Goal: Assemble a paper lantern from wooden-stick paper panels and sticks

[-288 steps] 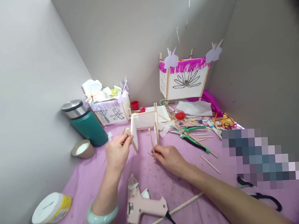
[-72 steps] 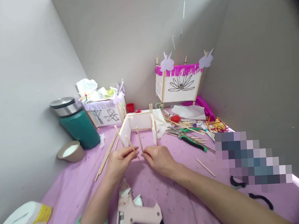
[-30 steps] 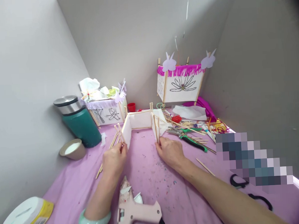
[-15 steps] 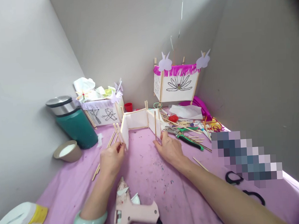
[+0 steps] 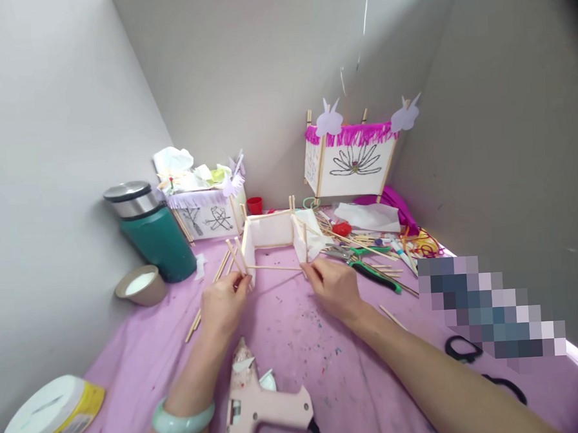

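Observation:
A white paper frame with wooden stick edges (image 5: 273,231) stands on the purple cloth (image 5: 295,332), its near side open. A thin wooden stick (image 5: 276,267) lies level across that open side, between my hands. My left hand (image 5: 228,300) is closed in a pinch at the stick's left end, beside the frame's near left corner posts. My right hand (image 5: 334,288) pinches the stick's right end near the right panel. Nearer to me, a pink glue gun (image 5: 274,408) lies on the cloth, its nozzle pointing away.
A green bottle (image 5: 157,246), a bowl (image 5: 141,285) and a decorated lantern (image 5: 211,219) are at the left. Another lantern (image 5: 357,168) stands at the back right, behind pliers (image 5: 374,276) and loose sticks. Black-handled scissors (image 5: 463,349) and a white-lidded tub (image 5: 52,410) are nearer.
The stick, upright by my right hand before, now lies level between both hands. My right hand has closed in to a pinch. The view has shifted slightly left.

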The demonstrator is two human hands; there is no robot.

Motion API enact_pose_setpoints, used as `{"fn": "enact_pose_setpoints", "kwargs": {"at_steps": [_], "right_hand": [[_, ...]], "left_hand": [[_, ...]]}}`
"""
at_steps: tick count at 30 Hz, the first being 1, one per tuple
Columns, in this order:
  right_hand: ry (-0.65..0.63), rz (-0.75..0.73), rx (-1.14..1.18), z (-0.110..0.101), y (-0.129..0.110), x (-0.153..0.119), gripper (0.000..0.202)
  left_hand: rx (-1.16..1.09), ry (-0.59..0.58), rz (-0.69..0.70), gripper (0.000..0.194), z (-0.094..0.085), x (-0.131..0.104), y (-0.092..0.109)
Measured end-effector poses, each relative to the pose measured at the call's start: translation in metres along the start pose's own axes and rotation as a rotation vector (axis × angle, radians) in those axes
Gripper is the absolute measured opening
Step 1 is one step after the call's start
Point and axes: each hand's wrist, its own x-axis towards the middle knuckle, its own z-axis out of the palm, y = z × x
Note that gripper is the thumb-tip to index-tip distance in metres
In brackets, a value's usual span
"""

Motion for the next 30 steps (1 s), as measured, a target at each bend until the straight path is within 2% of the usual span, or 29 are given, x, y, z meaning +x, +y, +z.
{"fn": "enact_pose_setpoints", "kwargs": {"at_steps": [2, 4, 6, 8, 11, 15, 19, 22, 26, 30], "right_hand": [[-0.073, -0.073, -0.017, 0.000, -0.011, 0.000, 0.037], [-0.190, -0.076, -0.071, 0.004, -0.024, 0.002, 0.029], [-0.285, -0.053, -0.135, 0.011, -0.035, 0.008, 0.037], [-0.331, -0.035, -0.170, 0.018, -0.042, 0.014, 0.036], [-0.344, -0.024, -0.180, 0.024, -0.045, 0.021, 0.020], [-0.310, -0.036, -0.149, 0.013, -0.043, 0.018, 0.023], [-0.153, -0.085, 0.004, -0.005, -0.032, 0.003, 0.034], [-0.065, -0.049, 0.069, -0.009, -0.018, -0.006, 0.032], [-0.059, 0.008, -0.001, -0.009, -0.004, -0.007, 0.032], [-0.063, -0.025, -0.101, -0.010, -0.005, -0.003, 0.036]], "left_hand": [[0.016, 0.004, 0.008, 0.032, -0.001, 0.000, 0.000], [0.028, 0.009, 0.019, 0.033, -0.001, 0.000, 0.000], [0.037, 0.014, 0.027, 0.033, 0.000, 0.000, 0.000], [0.040, 0.019, 0.031, 0.031, 0.001, -0.001, -0.001], [0.045, 0.035, 0.052, 0.027, 0.001, -0.001, -0.004], [0.057, 0.061, 0.067, 0.028, -0.003, 0.000, -0.006], [0.025, 0.037, 0.035, 0.031, -0.009, 0.001, -0.007], [0.044, 0.022, 0.049, 0.031, -0.008, 0.000, -0.006], [0.058, 0.049, 0.089, 0.030, -0.003, -0.001, -0.006], [0.002, 0.034, 0.098, 0.027, 0.002, -0.001, -0.005]]}}
